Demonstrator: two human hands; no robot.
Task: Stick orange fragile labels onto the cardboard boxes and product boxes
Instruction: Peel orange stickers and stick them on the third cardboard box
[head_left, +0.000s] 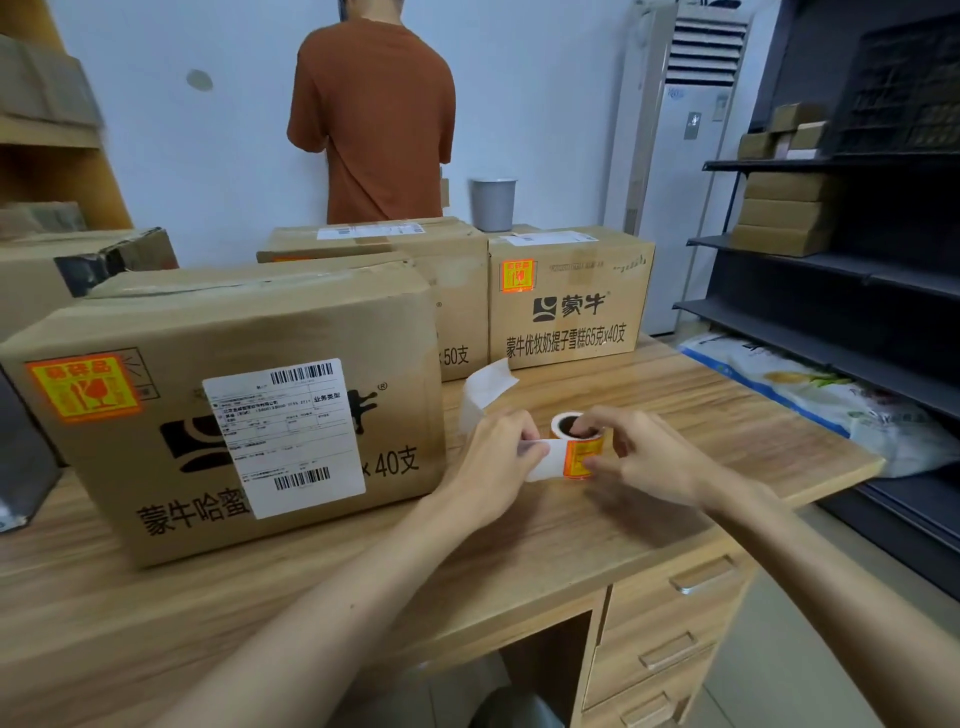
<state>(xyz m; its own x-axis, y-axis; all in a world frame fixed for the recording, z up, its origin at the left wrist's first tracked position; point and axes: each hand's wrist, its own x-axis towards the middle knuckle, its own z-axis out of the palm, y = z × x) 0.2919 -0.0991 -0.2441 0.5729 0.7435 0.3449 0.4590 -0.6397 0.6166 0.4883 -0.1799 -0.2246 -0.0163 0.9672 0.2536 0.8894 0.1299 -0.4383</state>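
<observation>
Holding the label roll just above the wooden desk, both hands meet in the middle of the view. The right hand grips the roll, with fingers curled over its top and one fingertip dipping into the hole. The left hand pinches the loose white backing strip, which runs out to the left of the roll and then curls up behind the hand. An orange label sits on the side of the roll that faces the person, right between the two hands. The right thumb touches it, so that hand looks best placed to peel it.

The boxes lie away from the hands, up and to the left. The near big box is just beside the left hand and has an orange sticker at its far left corner. The back right box has a sticker too. The middle box behind shows only a thin orange edge, so I cannot tell if it is labelled. If it is not, the peeled label has to travel forward over the desk to reach it.
</observation>
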